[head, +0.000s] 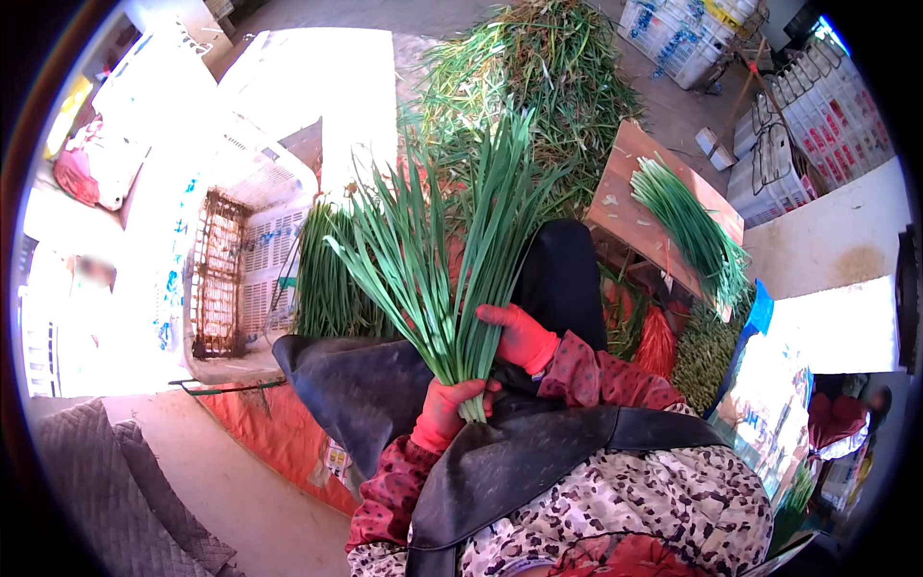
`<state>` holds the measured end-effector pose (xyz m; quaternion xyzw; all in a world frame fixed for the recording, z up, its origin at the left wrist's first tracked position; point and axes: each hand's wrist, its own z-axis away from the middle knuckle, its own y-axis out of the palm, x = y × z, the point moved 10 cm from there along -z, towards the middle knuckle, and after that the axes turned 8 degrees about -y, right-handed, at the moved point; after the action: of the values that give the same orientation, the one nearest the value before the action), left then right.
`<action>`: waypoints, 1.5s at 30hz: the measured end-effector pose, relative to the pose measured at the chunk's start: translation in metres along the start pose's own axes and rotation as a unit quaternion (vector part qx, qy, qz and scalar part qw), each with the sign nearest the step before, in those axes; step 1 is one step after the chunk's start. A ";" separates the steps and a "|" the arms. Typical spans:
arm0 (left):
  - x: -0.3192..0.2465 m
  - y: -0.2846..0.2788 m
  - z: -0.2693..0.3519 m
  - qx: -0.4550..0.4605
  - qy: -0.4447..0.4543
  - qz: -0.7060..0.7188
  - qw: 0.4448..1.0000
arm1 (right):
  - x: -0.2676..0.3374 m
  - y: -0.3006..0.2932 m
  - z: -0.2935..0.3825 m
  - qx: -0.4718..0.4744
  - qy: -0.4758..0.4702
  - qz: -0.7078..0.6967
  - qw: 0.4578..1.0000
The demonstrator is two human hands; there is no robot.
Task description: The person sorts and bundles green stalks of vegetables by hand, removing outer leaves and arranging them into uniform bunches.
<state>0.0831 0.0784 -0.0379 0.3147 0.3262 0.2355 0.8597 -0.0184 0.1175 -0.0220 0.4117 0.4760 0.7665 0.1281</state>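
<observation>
My left hand (451,411), in a red glove, is closed around the pale stem ends of a bunch of Chinese chives (440,288) over my lap. The long flat green leaves fan out away from me. My right hand (525,337), gloved in red too, wraps the right part of the same bunch higher up, thumb across the leaves and fingertips showing past them. A dark apron (360,382) covers my lap beneath the bunch. To the right, a trimmed bundle of chives (689,223) with white stems lies on a small wooden table (627,173).
A heap of loose leaves (548,79) covers the floor ahead. More chives (335,281) stand beside a white plastic crate (281,252) on the left. Red ties (655,342) hang below the table. Stacked crates (822,108) stand far right, and a quilted cloth (122,498) lies lower left.
</observation>
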 end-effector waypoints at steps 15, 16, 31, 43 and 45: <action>-0.016 -0.081 0.119 -0.191 -0.095 -0.054 0.975 | 0.248 0.008 -0.118 -0.119 -0.397 0.641 0.646; -0.014 -0.086 0.126 -0.211 -0.110 -0.060 0.969 | 0.202 0.050 -0.126 -0.028 -0.356 0.630 0.690; -0.062 0.011 0.143 -0.016 -0.117 -0.276 0.954 | -0.064 0.134 0.048 0.544 0.592 0.384 0.453; -0.119 0.024 0.057 0.145 -0.047 -0.334 0.930 | -0.002 0.048 0.090 0.148 0.286 0.288 0.902; -0.120 0.006 0.046 0.115 0.006 -0.175 0.978 | 0.010 0.033 0.095 0.110 0.258 0.223 0.934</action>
<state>0.0333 -0.0080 0.0426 0.3482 0.4062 0.0439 0.8437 0.0536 0.1661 0.0302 0.3067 0.4705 0.7978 -0.2192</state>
